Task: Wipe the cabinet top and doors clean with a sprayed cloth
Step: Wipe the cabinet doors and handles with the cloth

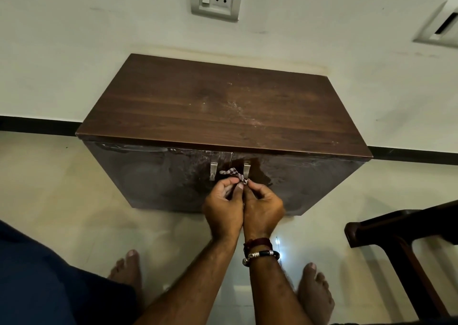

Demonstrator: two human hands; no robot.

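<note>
I see the left hand (224, 207) and right hand (263, 207) side by side, both pinching a small checked cloth strip (234, 174) between two metal door handles (213, 171) on the dark brown wooden cabinet (223, 111). Whitish smears mark the doors and top.

You see cabinet (223, 106) against wall: dark wood top, pale smears right of centre. Two doors (158, 178) shut, fronts streaked wet, metal handles (213, 169) side by side at middle seam. Small checked cloth (234, 174) bunched between handles, pinched in your fingers (235, 184), just before door fronts.
</note>
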